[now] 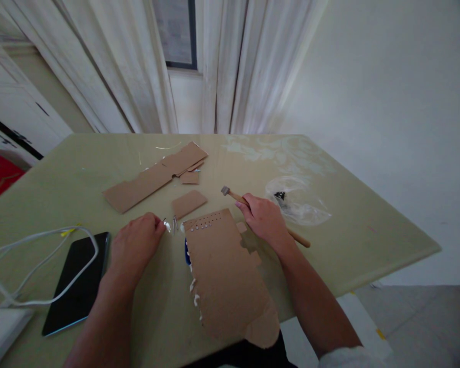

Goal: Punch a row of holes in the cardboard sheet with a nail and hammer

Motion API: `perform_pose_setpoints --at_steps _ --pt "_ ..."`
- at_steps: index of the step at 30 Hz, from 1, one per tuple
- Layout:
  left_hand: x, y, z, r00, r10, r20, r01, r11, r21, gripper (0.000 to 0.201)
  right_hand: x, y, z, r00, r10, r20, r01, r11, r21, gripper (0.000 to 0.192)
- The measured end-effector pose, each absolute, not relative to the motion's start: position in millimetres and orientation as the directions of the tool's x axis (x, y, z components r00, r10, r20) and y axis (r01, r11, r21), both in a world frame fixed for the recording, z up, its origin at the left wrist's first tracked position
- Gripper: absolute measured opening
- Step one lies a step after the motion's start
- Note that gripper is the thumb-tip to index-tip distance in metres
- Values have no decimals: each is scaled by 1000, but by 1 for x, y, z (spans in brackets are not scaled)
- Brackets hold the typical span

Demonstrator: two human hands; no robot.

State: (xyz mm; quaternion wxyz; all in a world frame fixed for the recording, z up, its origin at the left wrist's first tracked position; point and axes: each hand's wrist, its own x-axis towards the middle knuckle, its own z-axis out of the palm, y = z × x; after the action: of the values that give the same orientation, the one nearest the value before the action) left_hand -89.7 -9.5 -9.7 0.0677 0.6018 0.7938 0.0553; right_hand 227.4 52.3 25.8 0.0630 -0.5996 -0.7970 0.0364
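Note:
My right hand [263,217] is wrapped round the wooden handle of a small hammer [235,197], its metal head pointing to the far left. Pinched together, the fingers of my left hand [138,243] have a thin metal nail [164,220] at their tips. Several loose nails [175,223] lie on the table just right of those fingers. Between my hands and nearer to me is a corrugated cardboard piece [224,271]. Along its far end run rows of small holes, with several nail heads in the nearer row. Something blue [187,251] shows under its left edge.
A clear plastic bag [306,204] with small black pieces lies right of my right hand. Long cardboard strips [153,179] and a small cardboard rectangle [189,203] lie farther off. At left are a black tablet [78,281] and a white cable [42,301].

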Motion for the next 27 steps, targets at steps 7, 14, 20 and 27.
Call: perform_pose_setpoints --at_steps 7,14,20,27 --pt "-92 -4 -13 -259 965 34 901 228 368 35 226 52 24 -279 959 45 947 282 -150 39" --pt "-56 -1 2 -252 941 223 421 -101 901 34 226 52 23 -286 957 57 945 291 -149 40" --pt "-15 -15 13 -155 961 230 250 -187 950 25 224 49 25 -294 954 62 939 300 -169 37" --pt "-11 -16 18 -129 968 216 313 -167 935 27 222 48 29 -287 957 37 942 289 -170 39"
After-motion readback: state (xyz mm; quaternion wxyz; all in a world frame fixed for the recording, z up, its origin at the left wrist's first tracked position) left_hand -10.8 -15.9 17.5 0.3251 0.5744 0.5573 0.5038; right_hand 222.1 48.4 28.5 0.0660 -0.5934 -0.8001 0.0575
